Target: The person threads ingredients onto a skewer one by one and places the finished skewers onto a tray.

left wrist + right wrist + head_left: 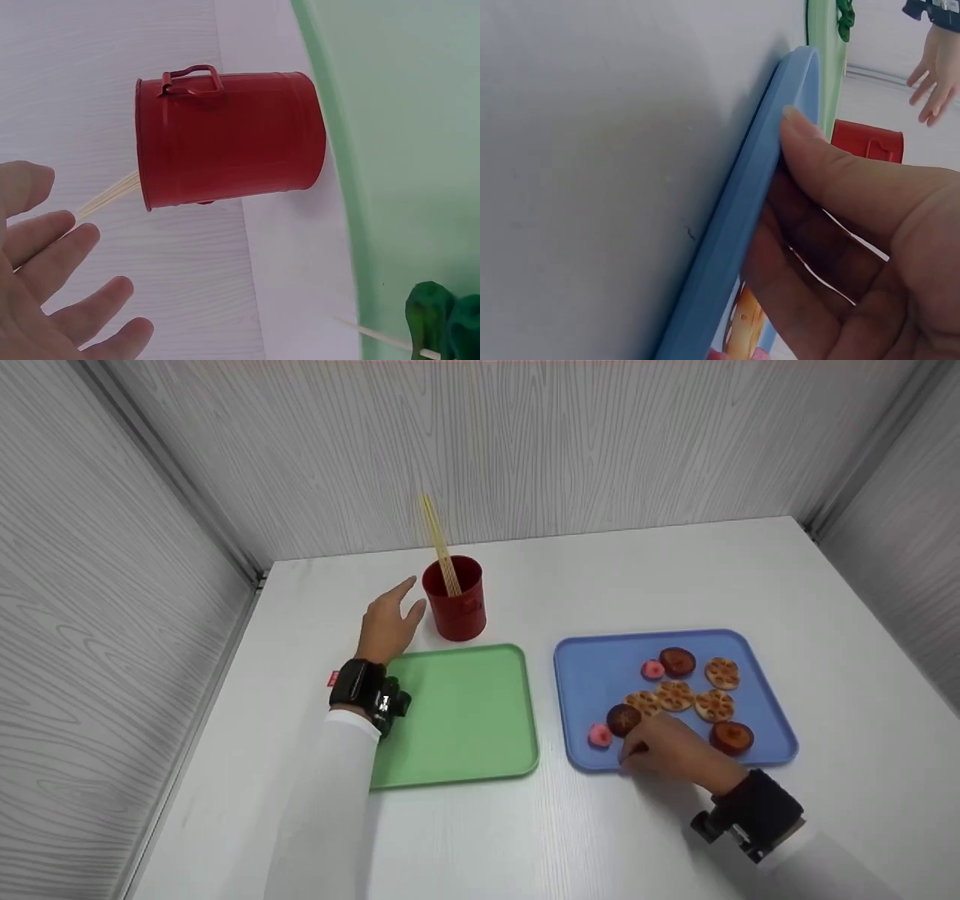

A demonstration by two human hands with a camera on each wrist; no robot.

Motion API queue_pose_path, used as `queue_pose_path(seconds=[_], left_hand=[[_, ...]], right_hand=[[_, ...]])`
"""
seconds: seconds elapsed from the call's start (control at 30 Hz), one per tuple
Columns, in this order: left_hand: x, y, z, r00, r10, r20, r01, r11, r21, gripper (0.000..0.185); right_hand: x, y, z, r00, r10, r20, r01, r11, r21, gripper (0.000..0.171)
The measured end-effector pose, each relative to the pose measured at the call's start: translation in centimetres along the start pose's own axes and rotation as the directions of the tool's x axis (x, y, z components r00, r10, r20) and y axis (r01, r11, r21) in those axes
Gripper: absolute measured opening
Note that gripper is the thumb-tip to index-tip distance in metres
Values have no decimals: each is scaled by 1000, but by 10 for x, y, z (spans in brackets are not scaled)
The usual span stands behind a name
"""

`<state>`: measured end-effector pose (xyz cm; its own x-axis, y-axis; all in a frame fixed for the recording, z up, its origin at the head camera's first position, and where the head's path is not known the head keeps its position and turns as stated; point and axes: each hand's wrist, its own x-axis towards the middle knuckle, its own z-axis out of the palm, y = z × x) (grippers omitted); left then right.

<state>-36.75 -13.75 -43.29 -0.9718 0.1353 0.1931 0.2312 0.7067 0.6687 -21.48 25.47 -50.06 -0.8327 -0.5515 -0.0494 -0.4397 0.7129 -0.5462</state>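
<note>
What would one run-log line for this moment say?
left hand: open, beside red cup, not touching | right hand: thumb on blue tray near rim | green tray: untouched

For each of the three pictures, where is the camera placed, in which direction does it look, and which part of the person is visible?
Head: sits high, looks forward and down at the white table; both forearms, left hand and right hand show.
Left wrist: looks past spread fingers at the red bucket beside the green tray.
Right wrist: sits low at the blue tray edge; the thumb rests on its rim.
Shared: all three views show the red bucket and the green tray.
</note>
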Motion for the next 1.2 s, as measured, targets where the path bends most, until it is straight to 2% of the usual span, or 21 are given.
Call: queue_pose_path(seconds=[0.13, 0.3, 0.5, 0.7, 0.87, 0.97, 1.2], left_hand=[[12, 0, 7, 997, 8, 72, -8, 1000, 10, 54], [24, 0, 12, 992, 16, 124, -21, 999, 45, 55], [34, 0, 19, 989, -9, 145, -5, 995, 97, 58], [42, 1, 24, 982, -78, 172, 49, 985, 168, 58], [48, 2, 28, 976, -94, 195, 56, 980, 191, 56], [50, 3, 30, 977, -102, 186, 65, 979, 195, 56], [53, 5, 28, 973, -124, 197, 81, 974, 211, 57]], right_hand=[[-4, 0, 4, 999, 37, 1, -37, 999, 15, 3], [-8, -2, 8, 999, 38, -4, -37, 998, 56, 4], [-12, -5, 8, 999, 39, -7, -39, 996, 76, 5], [-17, -8, 10, 999, 40, -16, -39, 997, 71, 3], [-19, -8, 11, 998, 7, -57, -3, 998, 68, 5], [-20, -7, 11, 998, -7, -69, 12, 998, 68, 6], [-19, -6, 10, 999, 8, -49, -4, 996, 86, 4]])
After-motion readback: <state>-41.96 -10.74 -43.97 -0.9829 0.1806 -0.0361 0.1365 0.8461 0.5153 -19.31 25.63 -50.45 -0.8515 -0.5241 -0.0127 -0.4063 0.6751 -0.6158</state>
